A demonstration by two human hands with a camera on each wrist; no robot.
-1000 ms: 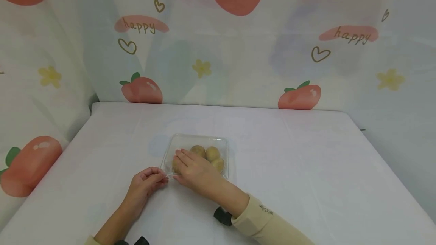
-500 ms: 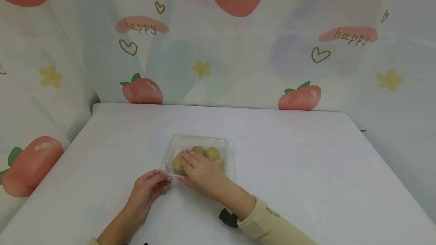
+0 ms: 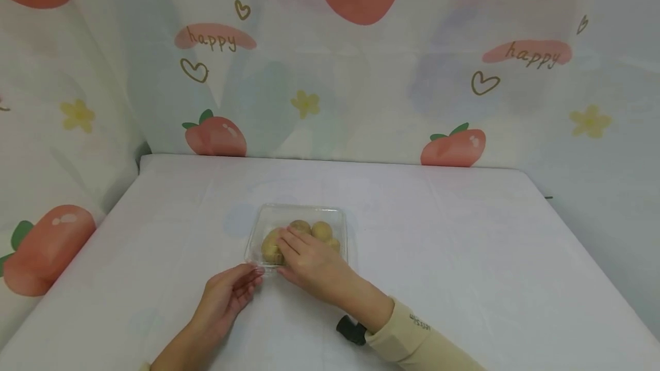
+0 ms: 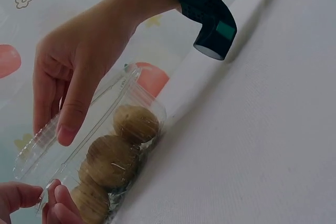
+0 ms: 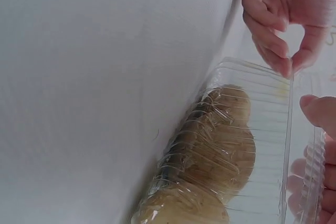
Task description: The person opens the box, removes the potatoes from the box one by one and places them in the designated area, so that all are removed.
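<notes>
A clear plastic clamshell box [image 3: 304,210] holding several potatoes [image 3: 271,249] sits on the white-covered table. My left hand [image 3: 229,296] is at its near left corner, where thumb and fingertips pinch the rim. That pinch shows closely in the right wrist view, with the left hand [image 5: 283,14] at the end of the rim. Across the lid lies my right hand [image 3: 314,265], fingers fairly straight on top and thumb down at the front edge. In the left wrist view the right hand [image 4: 79,72] reaches over the lid, some fingers behind it. The right hand covers some potatoes.
A white cloth [image 3: 464,256] covers the table. Behind it hangs a printed backdrop [image 3: 361,102] with fruit, flowers and "happy" lettering. A black wrist mount [image 3: 352,330] sits under the right forearm, close above the cloth.
My right hand has shifted a little to the right along the lid, showing more of the left potatoes. The left hand has moved slightly right at the corner. The box stays in place.
</notes>
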